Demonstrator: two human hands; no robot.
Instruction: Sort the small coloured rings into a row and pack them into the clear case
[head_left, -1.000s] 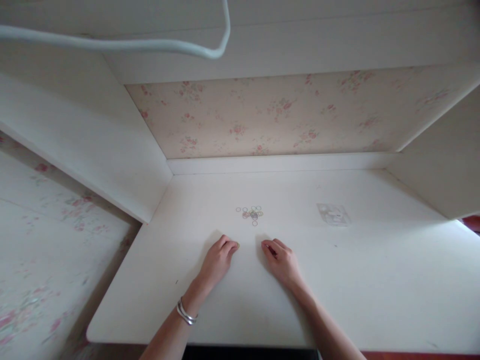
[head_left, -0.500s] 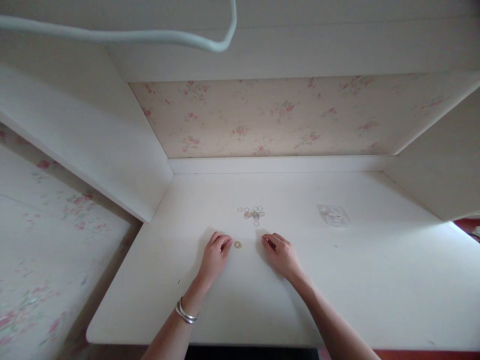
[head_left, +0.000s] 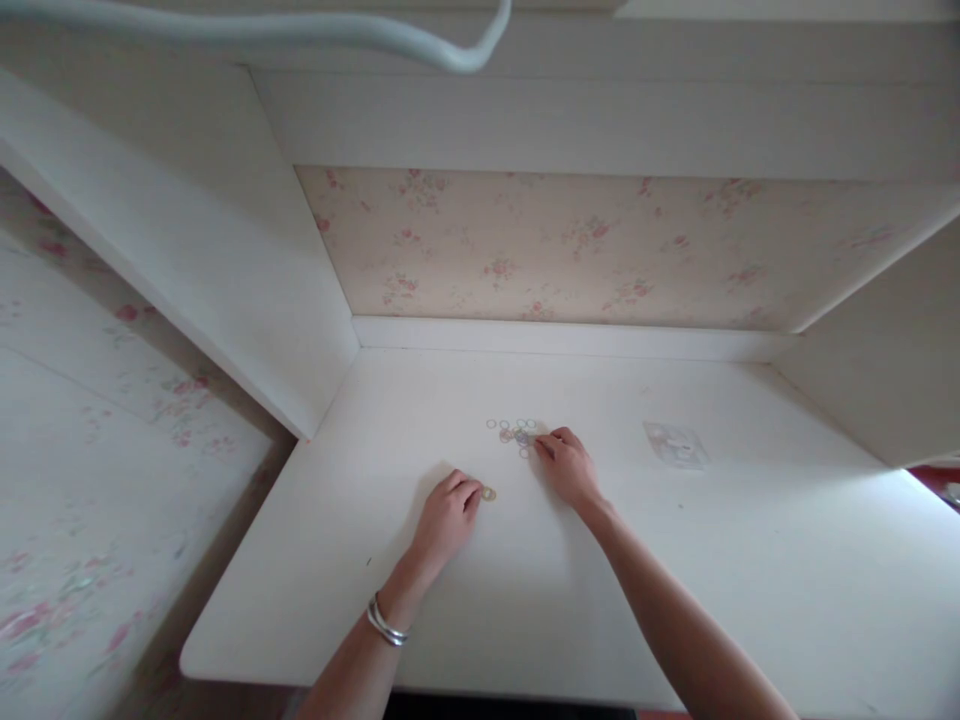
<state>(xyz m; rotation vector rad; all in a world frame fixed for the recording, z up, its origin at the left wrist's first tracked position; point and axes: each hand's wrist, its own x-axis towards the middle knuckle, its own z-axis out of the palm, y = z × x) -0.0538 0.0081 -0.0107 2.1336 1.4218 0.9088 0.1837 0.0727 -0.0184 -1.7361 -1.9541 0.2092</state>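
Note:
Small thin coloured rings (head_left: 520, 438) lie in a loose, partly overlapping pile on the white desk. My right hand (head_left: 568, 468) is at the pile's right side, thumb and fingertips pressed together against its edge. Whatever sits between those fingertips is too small to make out. Nearer to me lie a few yellowish rings (head_left: 489, 494), overlapping one another. My left hand (head_left: 448, 512) rests just left of them, its fingers closed together and the tips at their edge. I see nothing held in it. A silver bracelet (head_left: 386, 622) circles the left wrist.
A clear plastic bag (head_left: 675, 445) lies flat on the desk (head_left: 750, 570), right of my right hand. White side panels and a flowered back wall (head_left: 555, 250) enclose the desk. A white cable (head_left: 337, 30) hangs across the top of the view.
My left hand first let go of the yellowish rings and drew left, then came back to their edge. My right hand moved forward to the pile. The view shifted slightly.

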